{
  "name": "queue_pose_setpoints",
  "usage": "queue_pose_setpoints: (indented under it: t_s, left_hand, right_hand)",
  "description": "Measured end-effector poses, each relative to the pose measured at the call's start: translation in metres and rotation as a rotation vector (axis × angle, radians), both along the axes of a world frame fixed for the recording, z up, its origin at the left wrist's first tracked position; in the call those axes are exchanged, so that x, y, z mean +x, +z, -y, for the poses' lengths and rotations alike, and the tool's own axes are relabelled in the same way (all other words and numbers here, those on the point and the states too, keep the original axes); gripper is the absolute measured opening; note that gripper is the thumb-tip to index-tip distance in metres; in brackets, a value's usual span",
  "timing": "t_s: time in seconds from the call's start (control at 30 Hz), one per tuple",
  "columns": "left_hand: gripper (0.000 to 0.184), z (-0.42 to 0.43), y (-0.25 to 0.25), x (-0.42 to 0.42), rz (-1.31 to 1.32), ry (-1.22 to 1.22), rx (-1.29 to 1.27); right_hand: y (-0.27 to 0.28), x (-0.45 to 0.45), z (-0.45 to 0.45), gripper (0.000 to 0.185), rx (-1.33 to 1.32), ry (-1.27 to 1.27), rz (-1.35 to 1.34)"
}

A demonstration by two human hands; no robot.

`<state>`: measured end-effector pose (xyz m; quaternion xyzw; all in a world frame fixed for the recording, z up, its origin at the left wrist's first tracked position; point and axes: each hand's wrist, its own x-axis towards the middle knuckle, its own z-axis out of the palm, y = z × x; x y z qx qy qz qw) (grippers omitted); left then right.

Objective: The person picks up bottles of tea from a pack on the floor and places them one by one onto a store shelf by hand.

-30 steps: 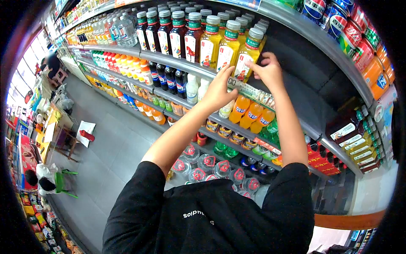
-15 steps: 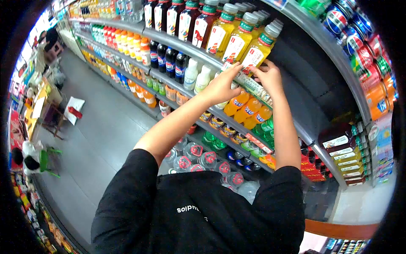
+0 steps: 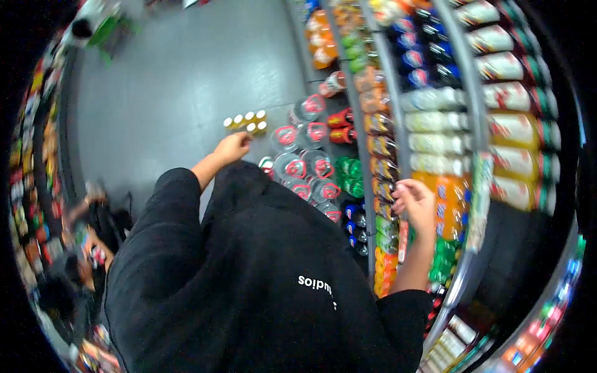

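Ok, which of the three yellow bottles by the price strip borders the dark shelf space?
The yellow bottle ending the row: dark shelf space adjoins it, while both others have neighbours on either side.

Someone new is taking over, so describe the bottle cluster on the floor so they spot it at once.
Start at the grey floor and find the big clear jugs by the shelves. Left of them in the view, just above the left hand, is the bottle cluster. Its pale caps set it apart from the jugs' mostly red tops.

Shiny grey floor point(image 3: 168, 81), green stool point(image 3: 107, 31), metal-edged shelving point(image 3: 471, 68) right.
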<state>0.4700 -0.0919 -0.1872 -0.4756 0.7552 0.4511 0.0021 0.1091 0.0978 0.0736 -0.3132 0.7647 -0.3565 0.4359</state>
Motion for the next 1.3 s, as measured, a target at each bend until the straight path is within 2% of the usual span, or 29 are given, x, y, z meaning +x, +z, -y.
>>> queue_pose_setpoints:
  t_s: [0.03, 0.1, 0.2, 0.23, 0.27, 0.33, 0.4, 0.43, 0.47, 0.5, 0.53, 0.57, 0.6, 0.63, 0.7, 0.8, 0.87, 0.93, 1.0, 1.03, 1.13, 1.2, 1.23, 1.27, 1.3]
  left_hand:
    - [0.026, -0.009, -0.01, 0.036, 0.069, 0.138, 0.063]
    - [0.027, -0.029, -0.04, 0.098, 0.117, 0.31, 0.029]
    - [0.028, -0.058, -0.058, 0.136, 0.208, 0.479, 0.089]
    - [0.027, -0.064, -0.06, 0.143, 0.226, 0.542, 0.095]
    - [0.027, -0.07, -0.07, 0.145, 0.249, 0.559, 0.121]
    - [0.027, -0.075, -0.1, 0.14, 0.117, 0.729, 0.292]
    - [0.028, -0.076, -0.14, 0.129, 0.102, 0.779, 0.297]
    - [0.028, -0.072, -0.158, 0.123, 0.072, 0.803, 0.374]
    - [0.026, -0.079, -0.196, 0.123, 0.018, 0.812, 0.365]
    - [0.025, -0.066, -0.201, 0.115, -0.015, 0.833, 0.364]
    - [0.024, -0.053, -0.206, 0.104, -0.046, 0.854, 0.365]
    - [0.024, -0.055, -0.228, 0.102, -0.022, 0.861, 0.394]
    - [0.023, -0.053, -0.251, 0.105, -0.117, 0.854, 0.429]
    - [0.022, -0.05, -0.276, 0.109, -0.217, 0.849, 0.456]
    - [0.022, -0.038, -0.295, 0.12, -0.179, 0.826, 0.528]
    - [0.023, -0.018, -0.31, 0.142, -0.092, 0.844, 0.549]
    - [0.024, -0.025, -0.327, 0.164, -0.127, 0.935, 0.476]
    - [0.026, -0.024, -0.324, 0.174, -0.063, 0.899, 0.51]
    - [0.027, -0.02, -0.305, 0.179, 0.1, 0.69, 0.477]
    - [0.027, -0.017, -0.296, 0.178, 0.098, 0.679, 0.469]
    - [0.028, -0.005, -0.264, 0.161, 0.043, 0.634, 0.46]
    - [0.031, 0.008, -0.233, 0.141, 0.035, 0.455, 0.333]
    - [0.044, 0.013, -0.218, 0.134, -0.015, 0.303, 0.24]
    - [0.044, 0.018, -0.201, 0.123, -0.033, 0.291, 0.209]
    - [0.053, 0.025, -0.178, 0.108, -0.09, 0.225, 0.096]
  right_hand:
    - [-0.034, 0.004, 0.012, 0.018, 0.105, 0.026, 0.089]
    - [-0.101, 0.02, 0.036, 0.018, 0.228, 0.114, 0.172]
    - [-0.199, 0.053, 0.068, 0.019, 0.359, 0.283, 0.36]
    - [-0.222, 0.072, 0.08, 0.021, 0.409, 0.348, 0.274]
    - [-0.246, 0.087, 0.093, 0.029, 0.464, 0.402, 0.306]
    - [-0.332, 0.105, 0.107, 0.039, 0.445, 0.587, 0.185]
    - [-0.393, 0.133, 0.139, 0.047, 0.487, 0.621, 0.146]
    - [-0.421, 0.147, 0.159, 0.051, 0.511, 0.734, -0.045]
    - [-0.47, 0.154, 0.169, 0.053, 0.414, 0.79, -0.158]
    - [-0.521, 0.163, 0.174, 0.056, 0.312, 0.844, -0.269]
    - [-0.541, 0.177, 0.195, 0.058, 0.325, 0.854, -0.284]
    - [-0.583, 0.188, 0.205, 0.06, 0.328, 0.849, -0.371]
    - [-0.614, 0.198, 0.219, 0.06, 0.439, 0.823, -0.366]
    - [-0.637, 0.212, 0.227, 0.059, 0.41, 0.68, -0.344]
    - [-0.669, 0.237, 0.246, 0.062, 0.604, 0.606, -0.333]
    - [-0.718, 0.259, 0.256, 0.065, 0.694, 0.523, -0.452]
    - [-0.73, 0.263, 0.26, 0.057, 0.727, 0.47, -0.486]
    - [-0.728, 0.264, 0.258, 0.051, 0.604, 0.542, -0.625]
    - [-0.71, 0.265, 0.254, 0.05, 0.577, 0.525, -0.624]
    - [-0.695, 0.262, 0.255, 0.048, 0.54, 0.511, -0.633]
    - [-0.629, 0.251, 0.25, 0.045, 0.467, 0.459, -0.586]
    - [-0.581, 0.232, 0.242, 0.042, 0.368, 0.424, -0.461]
    - [-0.555, 0.223, 0.237, 0.041, 0.342, 0.429, -0.422]
    - [-0.527, 0.212, 0.233, 0.04, 0.31, 0.435, -0.386]
    - [-0.493, 0.202, 0.234, 0.04, 0.281, 0.414, -0.404]
